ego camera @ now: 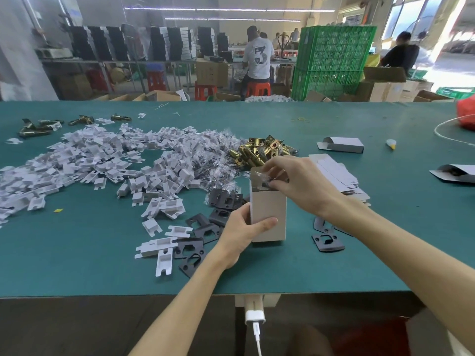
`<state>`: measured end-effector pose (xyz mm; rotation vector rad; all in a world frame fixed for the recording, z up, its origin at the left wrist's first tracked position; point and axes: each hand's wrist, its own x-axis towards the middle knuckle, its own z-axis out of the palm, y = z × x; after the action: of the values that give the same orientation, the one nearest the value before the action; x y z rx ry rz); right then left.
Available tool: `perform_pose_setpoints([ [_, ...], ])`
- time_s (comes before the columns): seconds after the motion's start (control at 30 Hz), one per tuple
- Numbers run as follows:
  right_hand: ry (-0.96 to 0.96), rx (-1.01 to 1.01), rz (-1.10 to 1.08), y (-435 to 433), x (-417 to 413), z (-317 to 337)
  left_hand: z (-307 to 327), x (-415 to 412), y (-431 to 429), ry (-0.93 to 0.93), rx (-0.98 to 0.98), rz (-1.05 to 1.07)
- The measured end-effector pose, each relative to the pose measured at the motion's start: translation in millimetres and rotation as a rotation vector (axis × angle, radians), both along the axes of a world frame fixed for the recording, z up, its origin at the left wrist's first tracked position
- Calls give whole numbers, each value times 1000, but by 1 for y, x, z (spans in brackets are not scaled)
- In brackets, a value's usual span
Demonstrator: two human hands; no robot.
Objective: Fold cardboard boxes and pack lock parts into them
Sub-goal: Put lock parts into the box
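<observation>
Insertion of a small clear plastic packet (264, 177) into the open top of an upright grey cardboard box (268, 211), which stood on the green table (334, 273) beside black strike plates (191, 249) and near a stack of flat box blanks (339, 176). Left hand (240, 235) gripped the box low, thumb across its front face; right hand (295, 181) pinched the packet at the mouth. Good practice: brace the box vertical, feed the packet clear of the raised flap, and seat it fully below the rim. Brass latch bolts (259, 150) lay just behind.
</observation>
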<state>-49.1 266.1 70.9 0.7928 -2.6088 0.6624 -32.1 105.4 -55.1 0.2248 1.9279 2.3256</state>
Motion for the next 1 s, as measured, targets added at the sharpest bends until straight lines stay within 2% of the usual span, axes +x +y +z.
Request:
perform_pose_setpoints([
  [0.4,102,245,-67,4,1,-4,-1,-1,-1,5,0,-9],
  [0.6,83,301,-90,5,2,-5,-1,0,0,6,9,-12],
  [0.77,74,424,-141,6,4,-3,-1,0,-1,13,-5,-10],
  [0.93,197,346,-155,2,11,0,-3,0,-1,5,6,-5],
  [1.0,190,375,-138,-1,13,-1,-3,0,0,6,9,-9],
])
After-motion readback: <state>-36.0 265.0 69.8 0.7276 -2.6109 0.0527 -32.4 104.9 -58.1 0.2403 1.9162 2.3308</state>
